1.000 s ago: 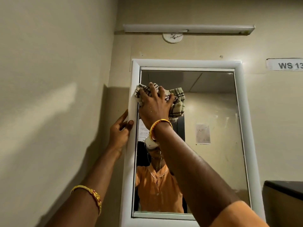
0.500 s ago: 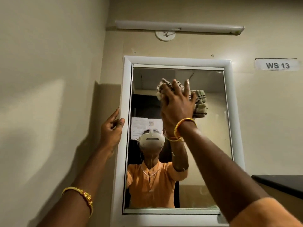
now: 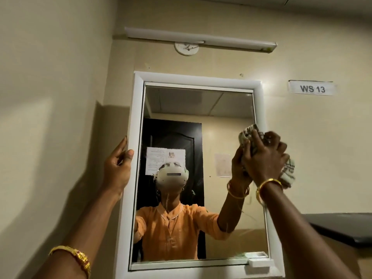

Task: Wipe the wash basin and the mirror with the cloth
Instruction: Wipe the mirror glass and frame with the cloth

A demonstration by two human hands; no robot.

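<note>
The mirror half of the task is in hand. The rectangular wall mirror in a white frame [image 3: 199, 174] fills the middle of the frame, and the right hand [image 3: 263, 160] is pressed to its glass at the right edge, right of centre in the picture. That grip is clenched round the crumpled cream cloth with dark check lines [image 3: 288, 172]; one bunch of it sticks out above the knuckles and another hangs out beside the gold bangle [image 3: 265, 185] on the wrist. The left hand [image 3: 116, 168], at centre left of the frame, steadies the mirror by its left frame edge: thumb on the front of the white frame, fingers round the side towards the wall, a light clasp.

The wash basin is not in view, so how clean it is cannot be told; it probably sits below the bottom of the picture.

Judging from where the cloth lies, the upper right of the glass is being worked. The lower half and the small white ledge [image 3: 259, 262] at the bottom right corner likely remain. The next move calls for dragging the cloth downward or back across with firm pressure, while the left hand holds the frame against the push.
</note>
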